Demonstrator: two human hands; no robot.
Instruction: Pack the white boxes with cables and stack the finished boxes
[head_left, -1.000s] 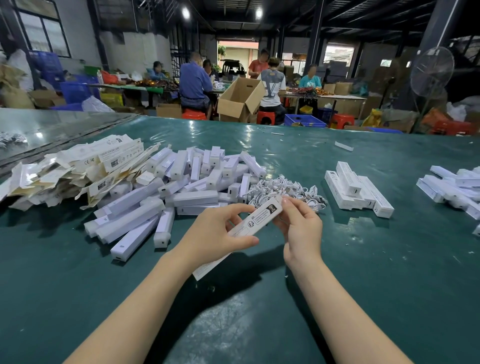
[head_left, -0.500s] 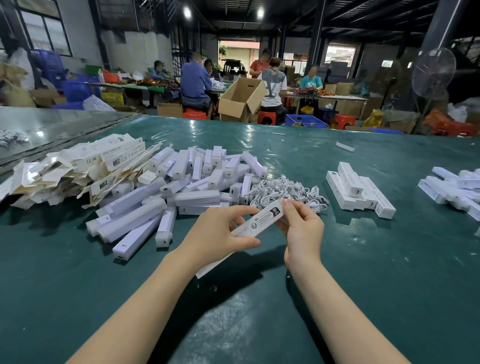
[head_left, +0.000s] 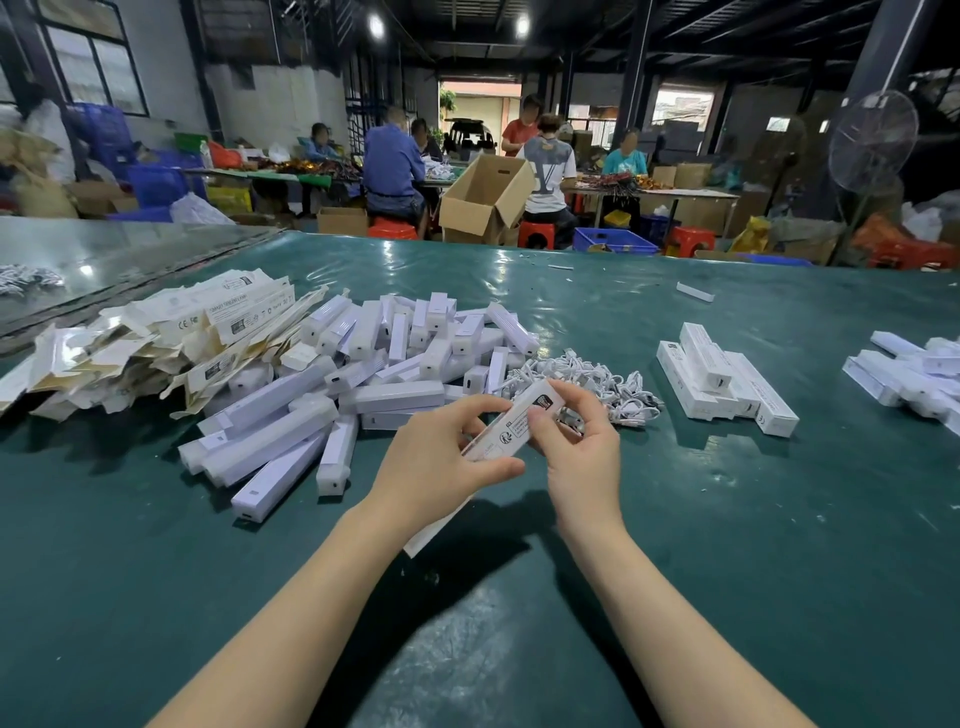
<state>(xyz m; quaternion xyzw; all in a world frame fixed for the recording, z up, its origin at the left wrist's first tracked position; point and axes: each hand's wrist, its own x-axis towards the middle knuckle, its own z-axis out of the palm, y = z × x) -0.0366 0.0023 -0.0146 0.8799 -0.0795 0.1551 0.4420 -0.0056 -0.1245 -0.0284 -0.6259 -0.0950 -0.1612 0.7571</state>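
Head, L hand (head_left: 431, 467) & R hand (head_left: 584, 447) grip white box (head_left: 506, 434), R thumb now on top.

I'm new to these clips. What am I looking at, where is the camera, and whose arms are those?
No machine here: a person wears one camera on the head, looking forward and down, so the bare arms are their own. The left hand and right hand both grip one long white box above the green table. On it lie flat cartons at the left, a heap of white bar-shaped items, a tangle of white cables behind the hands, and a stack of closed boxes to the right. Other people work at tables farther back.
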